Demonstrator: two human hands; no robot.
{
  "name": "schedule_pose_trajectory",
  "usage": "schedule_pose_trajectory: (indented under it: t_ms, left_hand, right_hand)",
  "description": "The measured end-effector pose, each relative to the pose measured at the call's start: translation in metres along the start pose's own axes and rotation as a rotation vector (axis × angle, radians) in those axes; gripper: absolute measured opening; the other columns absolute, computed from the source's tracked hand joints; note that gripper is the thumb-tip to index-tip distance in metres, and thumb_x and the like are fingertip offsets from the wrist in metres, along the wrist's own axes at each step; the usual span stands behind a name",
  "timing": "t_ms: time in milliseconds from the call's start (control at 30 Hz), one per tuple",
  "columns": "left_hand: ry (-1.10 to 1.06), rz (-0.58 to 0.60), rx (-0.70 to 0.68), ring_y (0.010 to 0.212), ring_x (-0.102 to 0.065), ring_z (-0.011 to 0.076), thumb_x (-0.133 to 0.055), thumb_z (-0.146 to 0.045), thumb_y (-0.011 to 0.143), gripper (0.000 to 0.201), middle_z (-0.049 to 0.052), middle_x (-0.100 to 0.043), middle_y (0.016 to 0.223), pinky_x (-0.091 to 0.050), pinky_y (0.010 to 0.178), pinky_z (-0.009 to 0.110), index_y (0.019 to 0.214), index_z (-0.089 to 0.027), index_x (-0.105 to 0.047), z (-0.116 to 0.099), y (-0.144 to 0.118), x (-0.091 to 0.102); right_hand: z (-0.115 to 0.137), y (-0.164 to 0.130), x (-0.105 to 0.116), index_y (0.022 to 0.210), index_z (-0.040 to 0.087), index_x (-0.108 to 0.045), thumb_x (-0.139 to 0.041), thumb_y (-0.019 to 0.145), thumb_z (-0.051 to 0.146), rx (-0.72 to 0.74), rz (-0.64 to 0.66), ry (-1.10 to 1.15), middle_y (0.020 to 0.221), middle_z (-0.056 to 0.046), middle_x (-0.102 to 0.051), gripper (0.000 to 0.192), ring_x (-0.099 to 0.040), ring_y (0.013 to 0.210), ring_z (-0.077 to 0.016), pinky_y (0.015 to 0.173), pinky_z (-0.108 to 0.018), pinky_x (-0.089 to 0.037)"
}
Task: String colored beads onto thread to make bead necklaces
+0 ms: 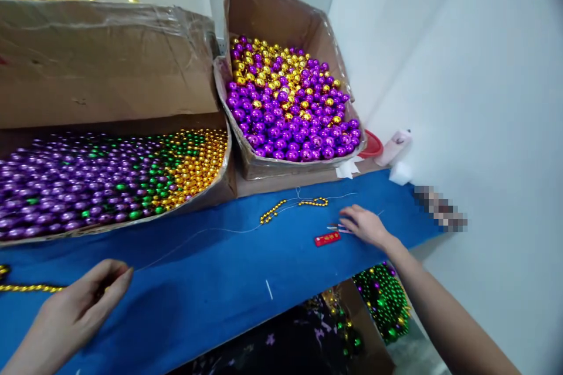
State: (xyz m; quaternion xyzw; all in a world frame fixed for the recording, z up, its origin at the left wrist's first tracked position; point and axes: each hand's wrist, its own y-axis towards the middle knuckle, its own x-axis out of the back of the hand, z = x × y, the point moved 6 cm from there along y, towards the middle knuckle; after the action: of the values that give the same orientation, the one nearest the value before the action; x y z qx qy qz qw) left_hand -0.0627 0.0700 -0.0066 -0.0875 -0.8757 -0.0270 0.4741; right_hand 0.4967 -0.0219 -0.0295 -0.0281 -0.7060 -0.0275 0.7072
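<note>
My left hand [88,302] is closed in a pinch on a thin, pale thread [189,240]. The thread runs right across the blue cloth to short strands of gold beads [272,211], with a second gold beaded loop [314,202] beside them. At the right, my right hand [365,225] reaches over a small metal-tipped tool with pinkish handles [344,230], fingers curved and apart. Its exact kind is partly hidden by the fingers. Just below the tool lies a red piece with yellow print [328,239]. Another gold bead strand [33,288] lies behind my left hand.
A cardboard box [109,91] of purple, green and gold beads stands at left. Another box [288,170] holds purple and gold beads. A red bowl [372,145] sits by the wall. Below the table's front edge are green beads [385,302].
</note>
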Motion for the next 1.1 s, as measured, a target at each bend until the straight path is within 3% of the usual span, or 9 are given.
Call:
schedule_pose_trajectory:
  t_ms: [133,233,300,433,600,767,900,1000,1100]
  left_hand:
    - [-0.044,0.028,0.039,0.051,-0.049,0.0136,-0.045,-0.055,0.077,0.028,-0.008,-0.051,0.054,-0.040,0.049,0.020,0.081,-0.028,-0.048,-0.021,-0.003,-0.003]
    - [-0.117,0.005,0.028,0.053,-0.045,0.0127,-0.047,-0.051,0.079,0.027,-0.006,-0.048,0.057,-0.038,0.049,0.020,0.080,-0.024,-0.048,-0.035,-0.008,0.003]
    - [-0.155,-0.007,-0.008,0.055,-0.043,0.0124,-0.045,-0.048,0.082,0.026,-0.005,-0.046,0.059,-0.037,0.050,0.020,0.079,-0.022,-0.048,-0.042,-0.011,0.007]
    - [-0.178,-0.008,-0.066,0.058,-0.043,0.0125,-0.043,-0.045,0.086,0.027,-0.004,-0.045,0.062,-0.037,0.052,0.020,0.077,-0.020,-0.047,-0.048,-0.014,0.013]
    - [-0.197,0.004,-0.060,0.055,-0.041,0.0121,-0.042,-0.044,0.086,0.026,-0.005,-0.042,0.061,-0.036,0.051,0.021,0.077,-0.020,-0.047,-0.051,-0.015,0.013]
    - [-0.190,0.004,-0.069,0.055,-0.041,0.0123,-0.042,-0.042,0.086,0.025,-0.004,-0.043,0.060,-0.036,0.050,0.021,0.076,-0.020,-0.046,-0.058,-0.017,0.016]
    - [-0.120,-0.081,-0.089,0.055,-0.044,0.0127,-0.041,-0.041,0.087,0.023,-0.004,-0.045,0.060,-0.037,0.051,0.021,0.077,-0.021,-0.046,-0.054,-0.017,0.025]
    - [0.063,-0.209,-0.121,0.056,-0.049,0.0130,-0.041,-0.038,0.087,0.019,-0.003,-0.052,0.065,-0.038,0.054,0.022,0.084,-0.021,-0.049,-0.047,-0.013,0.027]
    - [0.395,-0.224,-0.215,0.068,-0.057,0.0162,-0.037,-0.034,0.089,0.021,0.003,-0.060,0.080,-0.039,0.060,0.024,0.088,-0.019,-0.051,-0.047,0.000,0.006]
  right_hand:
    - [0.008,-0.034,-0.022,0.113,0.023,-0.061,-0.050,0.091,0.034,0.042,-0.055,0.046,0.100,-0.006,-0.063,0.027,-0.059,0.097,-0.0179,0.082,-0.028,-0.047]
    - [0.014,-0.035,-0.024,0.115,0.016,-0.058,-0.038,0.095,0.028,0.015,-0.133,0.103,0.098,-0.011,-0.060,0.032,-0.061,0.087,-0.0197,0.075,-0.030,-0.048]
    - [0.031,-0.026,-0.017,0.116,0.012,-0.056,-0.030,0.096,0.025,0.017,-0.173,0.163,0.099,-0.013,-0.058,0.035,-0.062,0.084,-0.0201,0.073,-0.032,-0.049]
    - [0.110,0.000,0.010,0.116,0.017,-0.055,-0.027,0.098,0.027,0.172,-0.147,0.301,0.104,-0.010,-0.060,0.035,-0.061,0.095,-0.0182,0.082,-0.029,-0.047]
    - [0.218,0.032,0.030,0.121,0.028,-0.053,-0.038,0.095,0.044,0.326,-0.044,0.322,0.106,-0.004,-0.062,0.034,-0.061,0.094,-0.0171,0.078,-0.025,-0.047]
    - [0.271,0.066,0.017,0.108,0.022,-0.060,-0.041,0.093,0.044,0.280,0.017,0.240,0.097,-0.009,-0.063,0.033,-0.062,0.088,-0.0223,0.071,-0.031,-0.046]
    - [0.269,0.078,0.014,0.103,0.024,-0.061,-0.038,0.095,0.045,0.269,0.034,0.234,0.096,-0.007,-0.064,0.032,-0.062,0.090,-0.0212,0.072,-0.030,-0.046]
    - [0.237,0.081,0.020,0.118,0.027,-0.054,-0.029,0.098,0.044,0.224,0.012,0.253,0.108,-0.006,-0.062,0.036,-0.060,0.098,-0.0201,0.074,-0.028,-0.045]
    - [0.205,0.077,0.022,0.123,0.026,-0.050,-0.038,0.096,0.045,0.224,0.036,0.271,0.110,-0.005,-0.063,0.035,-0.061,0.096,-0.0181,0.075,-0.025,-0.045]
